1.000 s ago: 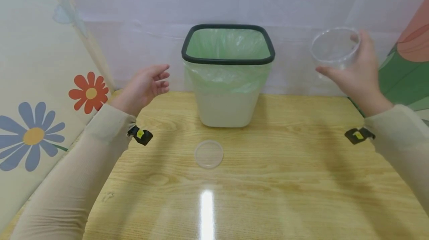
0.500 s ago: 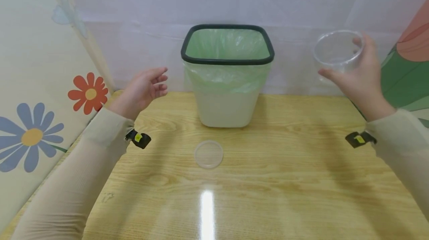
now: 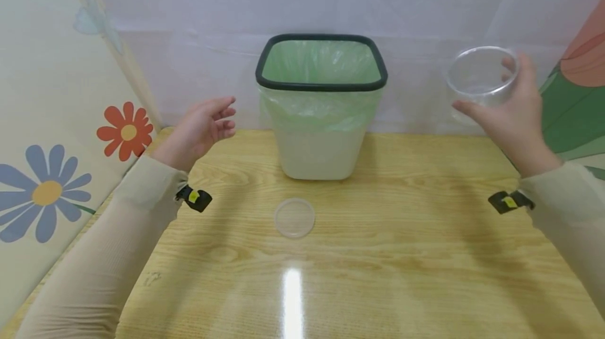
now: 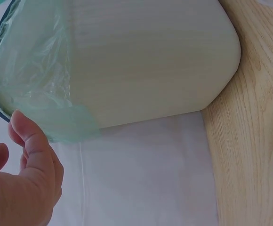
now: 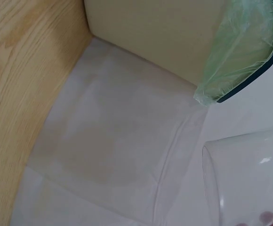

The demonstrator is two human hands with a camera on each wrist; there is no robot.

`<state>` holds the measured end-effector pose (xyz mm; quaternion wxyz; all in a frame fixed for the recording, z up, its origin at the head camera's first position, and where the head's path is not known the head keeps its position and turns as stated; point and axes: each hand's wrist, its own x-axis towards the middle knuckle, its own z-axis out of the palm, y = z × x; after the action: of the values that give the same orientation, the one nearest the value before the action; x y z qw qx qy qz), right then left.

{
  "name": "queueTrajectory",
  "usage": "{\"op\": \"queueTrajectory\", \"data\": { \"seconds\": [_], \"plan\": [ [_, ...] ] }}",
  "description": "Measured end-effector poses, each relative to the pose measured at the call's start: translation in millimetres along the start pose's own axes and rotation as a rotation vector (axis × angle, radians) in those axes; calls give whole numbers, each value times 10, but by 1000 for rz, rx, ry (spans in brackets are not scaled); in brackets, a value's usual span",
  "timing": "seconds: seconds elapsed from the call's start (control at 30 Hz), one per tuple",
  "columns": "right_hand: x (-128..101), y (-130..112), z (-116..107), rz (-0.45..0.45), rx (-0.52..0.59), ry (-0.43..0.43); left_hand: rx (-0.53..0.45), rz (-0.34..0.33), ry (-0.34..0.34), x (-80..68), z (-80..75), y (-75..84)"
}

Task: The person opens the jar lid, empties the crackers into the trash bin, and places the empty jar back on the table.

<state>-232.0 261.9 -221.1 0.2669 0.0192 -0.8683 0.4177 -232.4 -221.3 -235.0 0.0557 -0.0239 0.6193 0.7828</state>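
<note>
My right hand (image 3: 512,113) holds a clear round plastic container (image 3: 481,79) in the air, to the right of the bin, thumb on its near side and fingers behind. The container (image 5: 247,179) looks empty in the right wrist view. A white waste bin (image 3: 321,113) with a black rim and green liner stands at the back middle of the wooden table (image 3: 402,255). My left hand (image 3: 203,123) hovers left of the bin (image 4: 127,61), fingers relaxed and holding nothing. A clear round lid (image 3: 294,217) lies flat on the table in front of the bin.
A white sheet (image 3: 189,23) hangs behind the table. A panel with painted flowers (image 3: 47,192) leans along the left side, and a green and orange panel (image 3: 576,97) stands at the right. Black clips (image 3: 194,198) sit on both sleeves.
My right hand has moved the container slightly down and to the right. The left hand has barely shifted.
</note>
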Motion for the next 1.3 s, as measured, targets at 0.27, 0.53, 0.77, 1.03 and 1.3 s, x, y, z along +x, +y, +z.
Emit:
{"op": "queueTrajectory", "data": {
  "seconds": [0.27,0.53,0.77,1.03,1.3],
  "plan": [
    [-30,29,4,9,18,-2,-27,-20,-12,-18,-23,-3],
    [-60,66,-5,15,51,6,-13,-11,-12,-36,-54,-36],
    [-87,80,-24,33,59,14,-9,-4,2,-36,-64,-69],
    [-136,102,-27,19,85,24,-30,-9,-9,-53,-86,-93],
    [-167,122,-32,26,94,27,-46,-25,-13,-56,-133,-106]
  ]
}}
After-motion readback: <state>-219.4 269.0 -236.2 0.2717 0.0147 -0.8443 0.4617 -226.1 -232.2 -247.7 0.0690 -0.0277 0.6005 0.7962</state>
